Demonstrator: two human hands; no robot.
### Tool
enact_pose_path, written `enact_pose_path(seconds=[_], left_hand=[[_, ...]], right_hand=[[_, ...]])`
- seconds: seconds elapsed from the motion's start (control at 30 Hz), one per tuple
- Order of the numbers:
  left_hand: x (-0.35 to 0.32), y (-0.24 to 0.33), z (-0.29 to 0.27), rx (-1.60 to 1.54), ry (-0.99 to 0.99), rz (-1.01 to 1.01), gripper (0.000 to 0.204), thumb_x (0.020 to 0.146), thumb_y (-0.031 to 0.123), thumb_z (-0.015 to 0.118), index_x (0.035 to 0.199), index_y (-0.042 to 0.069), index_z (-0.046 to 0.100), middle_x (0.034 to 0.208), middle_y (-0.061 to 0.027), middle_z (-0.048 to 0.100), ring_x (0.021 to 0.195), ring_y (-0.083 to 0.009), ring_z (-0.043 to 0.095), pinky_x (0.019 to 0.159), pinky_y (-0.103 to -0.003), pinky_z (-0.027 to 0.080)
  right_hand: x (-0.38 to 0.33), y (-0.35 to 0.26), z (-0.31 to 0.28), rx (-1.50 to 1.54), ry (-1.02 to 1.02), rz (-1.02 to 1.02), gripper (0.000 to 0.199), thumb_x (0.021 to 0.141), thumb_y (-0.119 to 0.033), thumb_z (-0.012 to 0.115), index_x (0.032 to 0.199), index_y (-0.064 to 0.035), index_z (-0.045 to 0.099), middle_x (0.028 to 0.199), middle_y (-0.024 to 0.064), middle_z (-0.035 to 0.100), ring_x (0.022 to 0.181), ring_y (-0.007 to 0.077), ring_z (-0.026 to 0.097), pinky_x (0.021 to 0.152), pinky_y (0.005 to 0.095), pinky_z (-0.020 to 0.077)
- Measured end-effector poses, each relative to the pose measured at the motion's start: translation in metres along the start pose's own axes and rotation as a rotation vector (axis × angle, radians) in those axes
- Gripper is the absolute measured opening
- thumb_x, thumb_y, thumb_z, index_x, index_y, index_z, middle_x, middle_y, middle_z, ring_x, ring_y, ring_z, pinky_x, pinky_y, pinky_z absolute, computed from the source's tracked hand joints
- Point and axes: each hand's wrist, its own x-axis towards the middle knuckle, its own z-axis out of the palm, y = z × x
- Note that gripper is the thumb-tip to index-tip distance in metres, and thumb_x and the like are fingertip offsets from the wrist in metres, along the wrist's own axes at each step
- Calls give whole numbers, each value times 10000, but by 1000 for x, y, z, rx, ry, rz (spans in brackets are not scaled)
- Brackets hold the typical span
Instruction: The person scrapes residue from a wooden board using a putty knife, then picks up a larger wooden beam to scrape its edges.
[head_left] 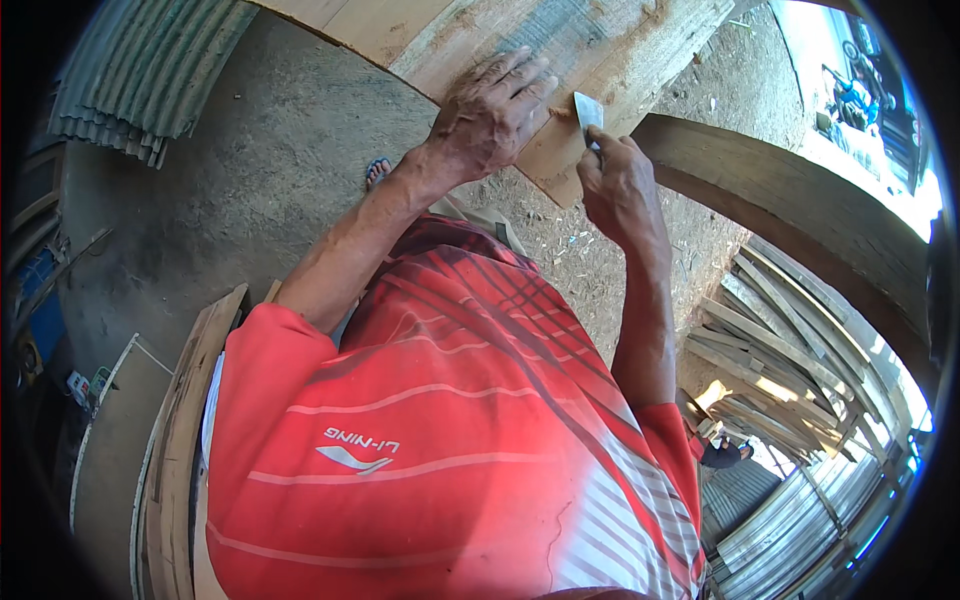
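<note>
Pale, rough-sawn wooden board, streaked grey and crumbed with sawdust at its edge, lies across the top of the view. Spread flat on it, fingers wide, rests the left hand. Just right of the board's lower corner, the right hand grips a flat metal scraper blade touching that edge.

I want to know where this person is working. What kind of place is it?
Probably an open-air woodworking yard. The left hand presses flat on a wooden board, and the right hand holds a metal blade at its edge. Wood shavings litter the dirt, and stacked planks lie nearby.
</note>
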Motion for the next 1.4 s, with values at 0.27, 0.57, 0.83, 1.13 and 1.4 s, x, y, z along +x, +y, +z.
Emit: enact_pose_path(seconds=[0.27, 0.57, 0.83, 1.13, 1.4], left_hand=[[3, -8, 12, 114, -7, 35, 456, 920, 83, 603, 1364, 3, 665, 1447, -185, 646, 1400, -384, 562, 1202, -501, 423], [0, -10, 14, 87, 29, -5, 432, 899, 70, 615, 1316, -1, 698, 1458, -205, 635, 1402, -391, 555, 1213, -506, 399], [-4, -13, 10, 118, -91, 42, 394, 962, 181, 657, 1329, 48, 710, 1508, -176, 601, 1447, -371, 513, 1242, -505, 365], [-2, -6, 1, 101, -133, 93, 365, 1003, 241, 632, 1307, 58, 720, 1478, -161, 624, 1440, -335, 529, 1236, -491, 379], [-6, -3, -6, 106, -152, 78, 337, 996, 195, 654, 1304, 82, 730, 1468, -133, 638, 1438, -323, 540, 1226, -495, 401]], right_hand=[[5, -16, -6, 82, 29, 86, 431, 998, -183, 577, 1338, 52, 700, 796, 198, 681, 645, 222, 686, 640, 398, 542], [-11, -19, 3, 120, -74, -17, 440, 978, -172, 568, 1319, 70, 705, 681, 134, 649, 545, 185, 635, 578, 383, 523], [-32, -30, 5, 404, -125, 315, 433, 1012, -154, 585, 1387, 48, 662, 765, 75, 653, 591, 130, 634, 532, 342, 509], [-55, 41, 17, 35, 78, -53, 432, 970, -23, 614, 1387, -99, 698, 1037, 162, 656, 850, 277, 659, 803, 416, 538], [-30, 49, 22, 42, 88, -234, 488, 927, 41, 655, 1372, -151, 713, 1138, 164, 678, 985, 338, 692, 841, 431, 560]])
